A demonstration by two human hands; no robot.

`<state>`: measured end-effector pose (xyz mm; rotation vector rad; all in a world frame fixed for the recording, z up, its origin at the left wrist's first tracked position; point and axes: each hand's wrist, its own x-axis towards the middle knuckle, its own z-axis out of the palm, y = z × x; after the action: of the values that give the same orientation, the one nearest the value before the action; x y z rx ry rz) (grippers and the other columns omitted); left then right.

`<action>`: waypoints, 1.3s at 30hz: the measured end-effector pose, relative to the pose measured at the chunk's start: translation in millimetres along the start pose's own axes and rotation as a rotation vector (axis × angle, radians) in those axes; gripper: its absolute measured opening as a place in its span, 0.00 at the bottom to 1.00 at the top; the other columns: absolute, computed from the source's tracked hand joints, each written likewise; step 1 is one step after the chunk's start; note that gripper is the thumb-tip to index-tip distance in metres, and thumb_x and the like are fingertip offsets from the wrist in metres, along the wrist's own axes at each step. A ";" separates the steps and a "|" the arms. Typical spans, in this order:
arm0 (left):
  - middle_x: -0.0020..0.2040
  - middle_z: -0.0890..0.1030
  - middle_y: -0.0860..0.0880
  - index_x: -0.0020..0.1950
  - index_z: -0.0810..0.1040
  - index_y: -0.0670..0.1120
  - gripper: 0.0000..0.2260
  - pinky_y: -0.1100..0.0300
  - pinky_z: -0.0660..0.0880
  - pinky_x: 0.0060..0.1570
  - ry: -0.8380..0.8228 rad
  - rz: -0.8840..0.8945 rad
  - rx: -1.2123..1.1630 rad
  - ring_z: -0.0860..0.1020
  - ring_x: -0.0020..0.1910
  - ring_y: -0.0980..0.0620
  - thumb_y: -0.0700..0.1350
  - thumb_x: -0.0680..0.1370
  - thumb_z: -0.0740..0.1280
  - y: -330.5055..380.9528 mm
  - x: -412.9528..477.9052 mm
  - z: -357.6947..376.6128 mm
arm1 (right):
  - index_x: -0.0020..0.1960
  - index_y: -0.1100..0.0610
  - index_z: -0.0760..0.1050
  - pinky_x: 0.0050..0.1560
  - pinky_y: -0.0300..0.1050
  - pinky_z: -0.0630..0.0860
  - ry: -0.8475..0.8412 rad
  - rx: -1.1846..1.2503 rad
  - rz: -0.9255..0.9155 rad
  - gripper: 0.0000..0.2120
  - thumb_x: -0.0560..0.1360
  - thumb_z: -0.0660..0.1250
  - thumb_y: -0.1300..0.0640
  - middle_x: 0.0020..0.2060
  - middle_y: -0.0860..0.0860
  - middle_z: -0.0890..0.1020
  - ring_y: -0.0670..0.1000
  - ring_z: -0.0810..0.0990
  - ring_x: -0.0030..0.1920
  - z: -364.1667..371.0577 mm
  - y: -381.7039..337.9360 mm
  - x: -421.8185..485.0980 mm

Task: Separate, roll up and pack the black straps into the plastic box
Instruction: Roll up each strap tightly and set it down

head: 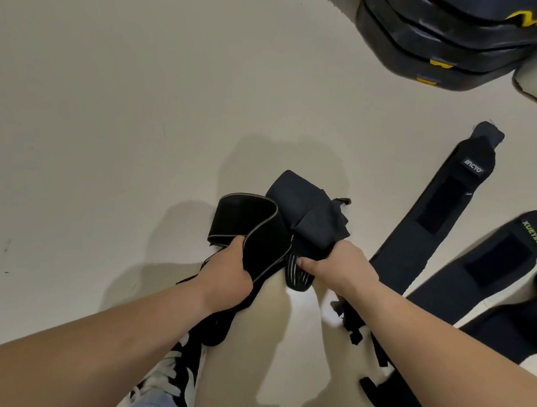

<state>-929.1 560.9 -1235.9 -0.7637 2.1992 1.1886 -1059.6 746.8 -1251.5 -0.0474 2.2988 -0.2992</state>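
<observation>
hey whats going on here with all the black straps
A person holds a tangle of black straps above the floor, apparently separating them. The left hand grips a grey-edged strap; the right hand grips a crumpled dark strap. A long strap and a XUEYING strap lie flat, unrolled, to the right.

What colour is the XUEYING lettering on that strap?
Yellow-green lettering on a black strap; head view.
</observation>
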 end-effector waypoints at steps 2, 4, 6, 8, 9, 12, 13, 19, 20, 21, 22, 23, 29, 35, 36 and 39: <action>0.54 0.80 0.47 0.73 0.66 0.49 0.25 0.47 0.79 0.61 -0.018 0.021 0.060 0.80 0.55 0.44 0.33 0.77 0.61 -3.7 1.0 1.9 | 0.46 0.55 0.73 0.40 0.47 0.76 0.013 -0.071 -0.015 0.20 0.74 0.74 0.39 0.42 0.50 0.81 0.54 0.82 0.43 -0.1 -1.1 -1.5; 0.50 0.80 0.47 0.70 0.67 0.50 0.23 0.47 0.80 0.57 -0.019 0.031 0.089 0.81 0.51 0.45 0.33 0.77 0.61 -3.5 2.3 0.9 | 0.47 0.54 0.72 0.41 0.46 0.75 0.058 -0.193 -0.112 0.17 0.76 0.72 0.41 0.45 0.49 0.80 0.54 0.81 0.45 1.4 -1.3 -5.3; 0.48 0.80 0.48 0.66 0.68 0.50 0.20 0.48 0.81 0.55 -0.016 0.033 0.098 0.81 0.50 0.45 0.33 0.77 0.61 -2.3 3.4 0.1 | 0.57 0.52 0.73 0.46 0.47 0.75 0.076 -0.231 -0.239 0.16 0.77 0.72 0.44 0.54 0.47 0.78 0.54 0.81 0.54 5.5 0.3 -9.5; 0.47 0.79 0.49 0.66 0.68 0.50 0.20 0.49 0.80 0.53 -0.012 0.038 0.099 0.81 0.49 0.45 0.33 0.77 0.62 -1.2 3.0 0.2 | 0.64 0.50 0.73 0.49 0.47 0.73 0.049 -0.152 -0.306 0.19 0.78 0.73 0.46 0.59 0.46 0.75 0.52 0.78 0.59 11.4 4.8 -9.8; 0.46 0.79 0.49 0.66 0.67 0.49 0.20 0.50 0.80 0.52 -0.009 0.042 0.102 0.80 0.48 0.46 0.33 0.77 0.62 -1.0 2.6 0.7 | 0.64 0.49 0.74 0.50 0.47 0.74 0.038 -0.124 -0.318 0.17 0.78 0.73 0.47 0.59 0.46 0.74 0.52 0.78 0.60 13.8 6.9 -8.7; 0.46 0.79 0.47 0.66 0.67 0.49 0.20 0.50 0.80 0.50 -0.009 0.046 0.108 0.80 0.47 0.46 0.33 0.77 0.62 -0.4 3.1 1.5 | 0.53 0.46 0.74 0.50 0.47 0.76 0.056 -0.143 -0.348 0.05 0.80 0.69 0.51 0.55 0.45 0.74 0.51 0.77 0.56 16.6 11.1 -4.8; 0.46 0.79 0.47 0.65 0.67 0.50 0.19 0.51 0.79 0.49 -0.010 0.047 0.104 0.80 0.47 0.46 0.33 0.77 0.62 -0.8 3.4 1.7 | 0.50 0.46 0.73 0.49 0.47 0.76 0.061 -0.149 -0.357 0.04 0.81 0.67 0.53 0.54 0.45 0.74 0.51 0.77 0.54 16.3 10.9 -4.2; 0.41 0.78 0.50 0.48 0.73 0.51 0.12 0.64 0.71 0.37 0.128 0.018 -0.156 0.78 0.41 0.49 0.33 0.78 0.59 10.5 1.4 -7.1 | 0.41 0.51 0.66 0.42 0.50 0.72 0.087 0.174 -0.372 0.12 0.81 0.66 0.56 0.43 0.49 0.73 0.54 0.74 0.43 11.8 1.7 -8.8; 0.39 0.77 0.51 0.44 0.72 0.51 0.12 0.63 0.71 0.37 0.171 0.011 -0.219 0.77 0.39 0.49 0.33 0.77 0.58 15.4 2.1 -10.6 | 0.41 0.52 0.66 0.41 0.50 0.70 0.122 0.213 -0.388 0.12 0.81 0.65 0.57 0.42 0.50 0.74 0.53 0.73 0.43 11.0 -4.0 -14.6; 0.37 0.76 0.51 0.42 0.71 0.50 0.11 0.62 0.71 0.37 0.212 0.014 -0.269 0.76 0.37 0.50 0.34 0.77 0.58 20.3 3.0 -13.9 | 0.42 0.53 0.66 0.40 0.49 0.69 0.164 0.233 -0.423 0.12 0.82 0.65 0.58 0.42 0.50 0.74 0.52 0.72 0.42 10.1 -9.7 -22.1; 0.35 0.75 0.52 0.40 0.70 0.47 0.09 0.60 0.71 0.36 0.246 0.016 -0.303 0.74 0.35 0.50 0.35 0.77 0.58 25.8 3.4 -17.0 | 0.43 0.54 0.66 0.39 0.48 0.68 0.192 0.254 -0.458 0.11 0.83 0.63 0.59 0.41 0.50 0.73 0.50 0.70 0.41 9.1 -15.5 -30.2; 0.33 0.73 0.52 0.40 0.69 0.45 0.07 0.58 0.71 0.35 0.278 0.017 -0.332 0.72 0.33 0.50 0.36 0.77 0.58 32.3 3.4 -20.0 | 0.44 0.55 0.66 0.38 0.47 0.67 0.198 0.293 -0.497 0.10 0.84 0.62 0.59 0.39 0.50 0.73 0.49 0.68 0.38 7.2 -21.0 -37.7; 0.31 0.72 0.49 0.38 0.70 0.47 0.09 0.61 0.72 0.29 0.349 0.015 -0.543 0.71 0.30 0.49 0.40 0.78 0.63 75.9 -6.6 -43.1 | 0.51 0.55 0.67 0.49 0.56 0.84 0.097 0.716 -0.372 0.07 0.87 0.59 0.56 0.42 0.65 0.80 0.51 0.77 0.38 -37.5 -45.0 -75.1; 0.26 0.70 0.42 0.39 0.73 0.44 0.08 0.55 0.70 0.30 0.256 0.048 -0.837 0.69 0.25 0.45 0.43 0.78 0.65 134.9 -39.9 -79.2 | 0.54 0.57 0.68 0.47 0.54 0.87 0.090 0.895 -0.266 0.06 0.88 0.59 0.55 0.55 0.59 0.83 0.56 0.89 0.39 -87.3 -58.0 -134.7; 0.26 0.70 0.42 0.40 0.73 0.44 0.07 0.55 0.69 0.30 0.237 0.039 -0.885 0.68 0.25 0.45 0.43 0.78 0.65 144.4 -48.7 -85.9 | 0.55 0.58 0.68 0.49 0.55 0.87 0.093 0.935 -0.260 0.06 0.87 0.60 0.55 0.56 0.61 0.83 0.56 0.90 0.41 -97.1 -59.1 -144.3; 0.28 0.70 0.41 0.40 0.73 0.44 0.07 0.56 0.68 0.30 0.205 0.098 -0.903 0.67 0.25 0.46 0.43 0.77 0.65 173.5 -79.4 -103.8 | 0.55 0.60 0.70 0.52 0.52 0.87 0.108 1.083 -0.256 0.07 0.87 0.61 0.56 0.54 0.64 0.83 0.58 0.88 0.51 -131.6 -65.7 -177.2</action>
<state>-1010.6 568.8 -1034.7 -1.1567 1.7920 2.2808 -1039.5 732.1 -1022.6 0.2278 1.9445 -1.6466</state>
